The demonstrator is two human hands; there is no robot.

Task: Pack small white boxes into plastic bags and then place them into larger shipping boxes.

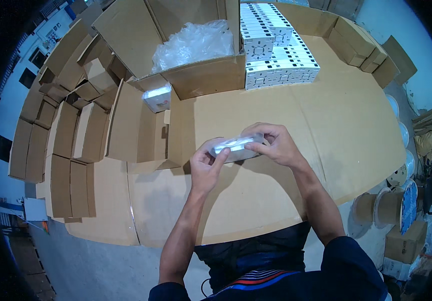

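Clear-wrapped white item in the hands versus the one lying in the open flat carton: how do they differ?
The item in the hands is held above the table by the left hand and right hand, lying lengthwise; the one in the carton rests untouched, looking more boxy. Both seem white in clear wrap.

A single head-worn fisheye view looks steeply down from above the person's chest onto the cardboard-covered surface (326, 125), facing forward across it. It sits close: both forearms enter from the lower edge and the hands meet near the picture's middle. Straight edges bow toward the dark round rim, where stacked brown flat cartons (60, 150) at left and cable spools (391, 205) at right curve away.
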